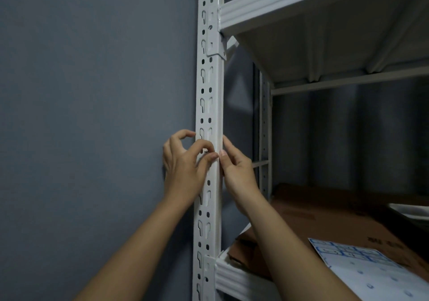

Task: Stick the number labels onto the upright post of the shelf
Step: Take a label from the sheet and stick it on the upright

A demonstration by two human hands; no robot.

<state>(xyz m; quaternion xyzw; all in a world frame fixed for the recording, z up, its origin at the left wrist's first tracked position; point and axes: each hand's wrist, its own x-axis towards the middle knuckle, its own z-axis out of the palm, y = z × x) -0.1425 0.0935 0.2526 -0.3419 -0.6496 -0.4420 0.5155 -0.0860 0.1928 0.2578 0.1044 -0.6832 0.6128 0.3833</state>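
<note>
Both hands on the shelf's upright post

Left hand pinches a small label against it; right hand touches the post's edge, label sheet on cardboard below.

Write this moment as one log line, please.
left hand: pinching label on post | right hand: fingertips on post edge | sheet: on shelf
</note>
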